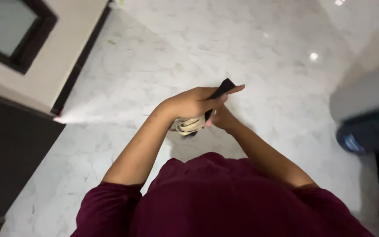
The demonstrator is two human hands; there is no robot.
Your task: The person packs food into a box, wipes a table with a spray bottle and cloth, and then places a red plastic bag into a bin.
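**Two hands meeting over a dark strip and a pale cloth**

White marble flooring [163,66] is filling most of the view, with ceiling lights glinting off it. Above it, in front of the person's chest, a flat black strip [221,90] is sticking up at a slant from between the two hands. The left hand [194,103] is closing around the strip, its fingers lying across the top. Just beneath that hand a bunched cream cloth [188,126] is hanging, touching the palm and seemingly pinched there. The right hand [222,118] is sitting right under the left, mostly hidden, so I cannot tell whether it is gripping anything. Maroon sleeves [110,206] are covering both upper arms. Off to the left a beige cabinet [44,57] with dark trim is standing, and at the right edge a blurred blue and grey object [367,131] is showing.
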